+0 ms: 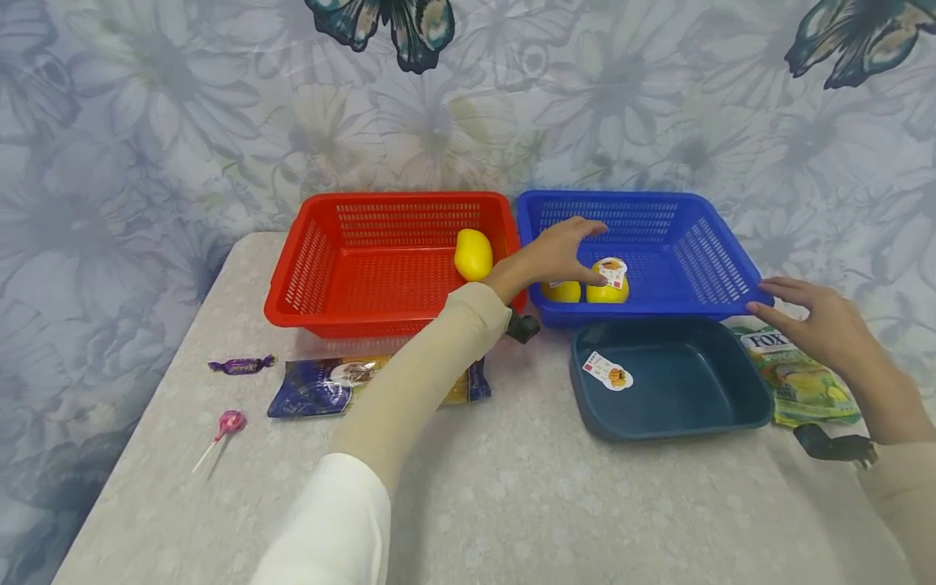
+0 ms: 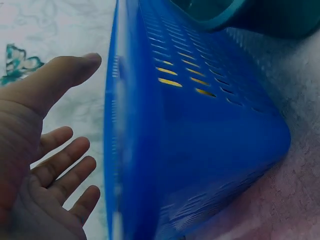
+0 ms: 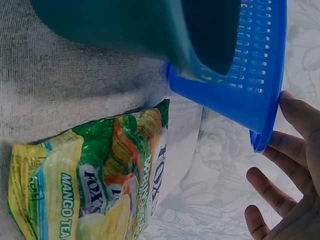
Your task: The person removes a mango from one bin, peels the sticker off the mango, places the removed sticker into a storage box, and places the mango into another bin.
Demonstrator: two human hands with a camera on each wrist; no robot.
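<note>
My left hand (image 1: 559,253) is over the left part of the blue basket (image 1: 636,309), fingers apart and holding nothing. Below it are two rounded yellow fruits; a white sticker shows on the right one (image 1: 607,294), near my thumb. In the left wrist view, the palm and loose fingers of that hand (image 2: 55,155) appear beside the basket's rim (image 2: 132,150). My right hand (image 1: 822,321) is at the basket's right front corner, thumb and forefinger touching the rim. The right wrist view shows its other fingers (image 3: 270,192) spread away from the rim.
A red basket (image 1: 285,305) at left holds one yellow fruit (image 1: 474,255). In front are a purple-wrapped sweet (image 1: 243,366), a pink lollipop (image 1: 231,422) and a blue-gold packet (image 1: 314,390). A dark teal tub (image 1: 665,398) bears a sticker, beside a green FOX'S bag (image 1: 804,382).
</note>
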